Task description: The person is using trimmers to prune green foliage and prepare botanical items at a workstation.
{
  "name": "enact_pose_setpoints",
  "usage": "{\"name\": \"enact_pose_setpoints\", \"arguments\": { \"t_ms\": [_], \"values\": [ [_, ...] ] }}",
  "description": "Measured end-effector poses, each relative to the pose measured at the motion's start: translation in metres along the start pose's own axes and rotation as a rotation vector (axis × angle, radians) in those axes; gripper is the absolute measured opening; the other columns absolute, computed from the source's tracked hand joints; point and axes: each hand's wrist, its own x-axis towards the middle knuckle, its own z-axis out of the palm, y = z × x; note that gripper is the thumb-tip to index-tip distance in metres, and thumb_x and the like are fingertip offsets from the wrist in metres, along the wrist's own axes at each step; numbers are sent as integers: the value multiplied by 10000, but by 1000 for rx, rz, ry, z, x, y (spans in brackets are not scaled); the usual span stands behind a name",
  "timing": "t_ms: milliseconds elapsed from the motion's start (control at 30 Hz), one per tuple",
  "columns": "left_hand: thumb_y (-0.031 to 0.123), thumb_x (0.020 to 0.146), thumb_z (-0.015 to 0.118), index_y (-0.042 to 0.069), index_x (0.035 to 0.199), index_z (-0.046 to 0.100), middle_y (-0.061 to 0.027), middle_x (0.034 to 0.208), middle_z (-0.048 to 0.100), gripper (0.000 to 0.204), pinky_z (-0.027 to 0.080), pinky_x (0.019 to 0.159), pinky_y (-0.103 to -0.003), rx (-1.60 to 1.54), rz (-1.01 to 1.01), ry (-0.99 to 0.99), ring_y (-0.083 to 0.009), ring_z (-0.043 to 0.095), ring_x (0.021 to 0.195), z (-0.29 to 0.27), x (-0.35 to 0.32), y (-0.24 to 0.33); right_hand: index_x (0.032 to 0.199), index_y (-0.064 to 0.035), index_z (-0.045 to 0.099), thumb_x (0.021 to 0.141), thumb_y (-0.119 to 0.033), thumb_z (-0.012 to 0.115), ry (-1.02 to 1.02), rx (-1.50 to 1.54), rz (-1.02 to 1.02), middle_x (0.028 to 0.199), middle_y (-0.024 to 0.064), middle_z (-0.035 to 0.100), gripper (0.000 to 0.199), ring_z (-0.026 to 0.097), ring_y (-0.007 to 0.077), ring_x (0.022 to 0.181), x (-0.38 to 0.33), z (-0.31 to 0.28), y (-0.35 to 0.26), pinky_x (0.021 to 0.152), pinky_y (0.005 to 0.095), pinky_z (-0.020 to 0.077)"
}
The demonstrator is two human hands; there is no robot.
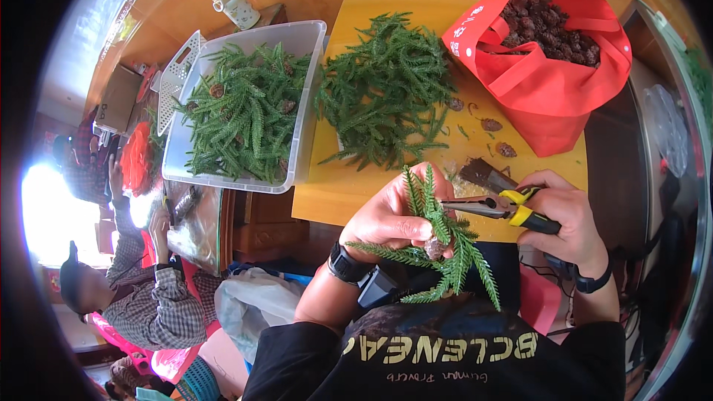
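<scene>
My left hand [390,215] pinches a green artificial pine sprig [464,263] with several needled branches that spread downward. A small brown pine cone [435,246] sits among its branches, just below my fingertips. My right hand [568,215] is closed around the yellow-and-black handles of needle-nose pliers [483,206]. Their jaws point left and reach the top of the sprig beside my left fingers. What the jaw tips grip, if anything, is too small to tell. Both hands are above the near edge of the yellow table [342,200].
A pile of pine sprigs [386,89] lies on the table. Left of it stands a clear plastic tub [301,111] of sprigs with cones. A red bag [542,100] holds many pine cones [549,26]. Loose cones [506,149] and a dark brown bundle [486,176] lie nearby. Another person [160,304] works at far left.
</scene>
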Motion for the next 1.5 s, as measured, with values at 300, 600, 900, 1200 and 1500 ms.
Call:
{"name": "enact_pose_setpoints", "arguments": {
  "t_ms": [300, 600, 900, 1200, 1500],
  "values": [
    [-34, 703, 677, 27, 912, 483, -92, 867, 546, 291, 496, 668, -324, 608, 197, 223, -197, 573, 733, 15, 5, 11, 669, 18, 523, 678, -243, 745, 144, -181, 109, 616, 122, 501, 343, 554, 357, 702, -11, 9, -8, 627, 359, 449],
    [-75, 682, 670, 29, 894, 587, -89, 839, 587, 250, 482, 677, -301, 1497, 583, 208, -205, 581, 805, 23, 8, 15, 789, 29, 578, 699, -151, 716, 100, 18, 308, 728, 156, 558, 245, 565, 351, 855, -11, 6, -30, 761, 383, 451],
    [-2, 726, 691, 30, 923, 505, -98, 894, 567, 272, 447, 733, -278, 527, 301, 30, -159, 557, 816, 2, 2, 12, 909, 48, 613, 738, -353, 648, -77, 105, 185, 877, 160, 606, 437, 505, 357, 1054, -6, -6, -14, 875, 401, 401],
    [-19, 716, 678, 27, 874, 387, -101, 798, 433, 335, 579, 553, -377, -145, 74, -36, -231, 539, 701, 10, 6, -7, 709, 34, 551, 683, -338, 710, -47, 78, -34, 822, 158, 600, 405, 529, 407, 1001, 3, 1, -3, 828, 444, 422],
    [19, 718, 698, 29, 969, 410, -127, 914, 538, 382, 543, 610, -363, 13, 45, -51, -281, 642, 687, 3, 0, -3, 731, 8, 571, 621, -182, 790, 7, 33, 0, 653, 113, 532, 310, 569, 347, 797, -1, 1, -6, 752, 379, 470]
  ]
}}
